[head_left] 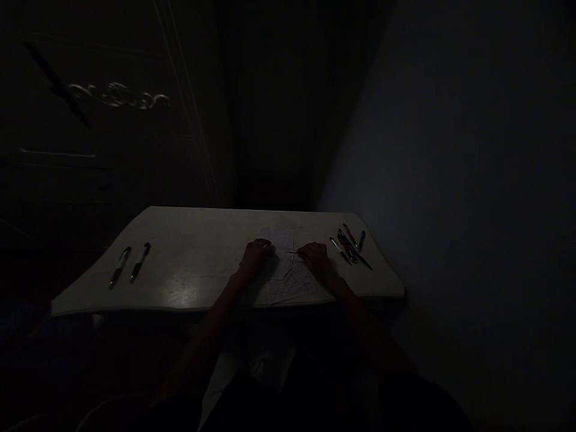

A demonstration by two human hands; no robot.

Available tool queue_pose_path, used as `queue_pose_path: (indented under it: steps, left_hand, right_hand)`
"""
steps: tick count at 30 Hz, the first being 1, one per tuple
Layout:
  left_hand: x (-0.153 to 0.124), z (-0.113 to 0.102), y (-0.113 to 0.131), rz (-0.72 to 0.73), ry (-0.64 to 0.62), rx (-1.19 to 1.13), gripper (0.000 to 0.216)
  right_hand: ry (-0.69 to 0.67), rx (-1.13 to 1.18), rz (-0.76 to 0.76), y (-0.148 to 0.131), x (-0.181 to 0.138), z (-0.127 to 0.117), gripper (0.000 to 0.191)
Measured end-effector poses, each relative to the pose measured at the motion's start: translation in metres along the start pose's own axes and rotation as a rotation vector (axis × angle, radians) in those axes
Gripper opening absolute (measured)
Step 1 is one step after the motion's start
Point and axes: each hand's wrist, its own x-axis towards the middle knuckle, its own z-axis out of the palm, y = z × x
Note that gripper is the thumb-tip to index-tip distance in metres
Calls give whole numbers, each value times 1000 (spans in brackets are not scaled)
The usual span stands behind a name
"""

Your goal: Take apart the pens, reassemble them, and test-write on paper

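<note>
The light is very dim. A patterned cloth or paper [281, 273] lies near the front of the white table [202, 240], partly under my hands. On its left side rests my left hand [256, 255], fingers curled inward; whether something sits in them is hidden. My right hand [315, 259] is at the right side, its fingers pinched on a thin, dark, pointed piece [294, 252], like a pen part. The piece points left toward my other hand, with a gap between the two hands.
Several pens [346, 247] in red, blue and black lie in a loose group at the right. Two white-and-black pens [140, 262] lie apart at the left. A wall [427, 150] borders the right side; dark furniture with a scroll ornament [119, 96] stands at the left.
</note>
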Motion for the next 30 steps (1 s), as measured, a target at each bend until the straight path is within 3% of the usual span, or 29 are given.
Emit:
queue_pose_path:
  steps: [9, 16, 30]
  left_hand:
    - [-24, 4, 11, -30, 305, -197, 10]
    - [-34, -3, 17, -54, 318, -200, 10]
    - [-43, -3, 21, -62, 357, -237, 10]
  right_hand:
    - [72, 37, -55, -15, 1, -6, 10]
    - [75, 17, -95, -32, 4, -19, 15]
    - [23, -7, -86, -42, 4, -17, 19]
